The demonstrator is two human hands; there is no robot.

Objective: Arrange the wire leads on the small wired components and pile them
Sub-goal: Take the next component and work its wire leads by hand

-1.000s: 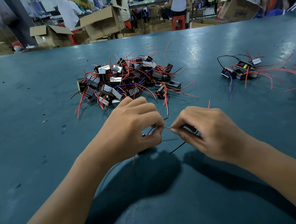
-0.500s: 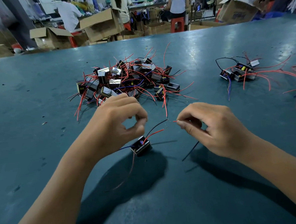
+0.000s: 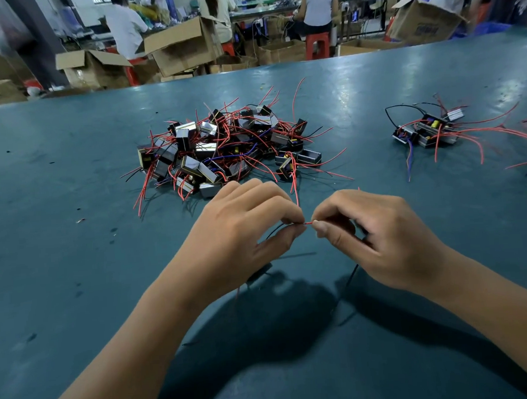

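Just nearer than the tangled heap of small boxy red-wired components (image 3: 222, 149) on the matte teal desk (image 3: 60, 273), left hand (image 3: 245, 231) and right hand (image 3: 372, 232) pinch 1 thin red wire lead (image 3: 308, 223) between them.

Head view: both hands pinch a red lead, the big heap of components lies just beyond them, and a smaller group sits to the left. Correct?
Not quite. In the head view the smaller group sits to the right, not the left. The left hand and right hand do pinch the red lead, with the big heap just beyond.
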